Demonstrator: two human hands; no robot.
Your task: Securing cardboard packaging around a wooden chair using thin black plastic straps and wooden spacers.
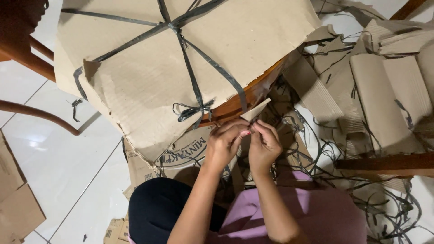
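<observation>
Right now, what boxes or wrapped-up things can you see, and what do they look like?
Wrapped bundle: top middle, brown cardboard tied with dark straps, wood peeking out beneath.
Printed cardboard sheet: under the bundle beside the left hand, brown with dark print.
Small printed box: bottom edge, brown.
Loose cardboard pieces: right, plain brown, curled.

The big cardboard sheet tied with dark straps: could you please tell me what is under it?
Under the cardboard sheet, only a curved orange-brown wooden edge shows at its lower right. The rest of that piece is covered.
</observation>
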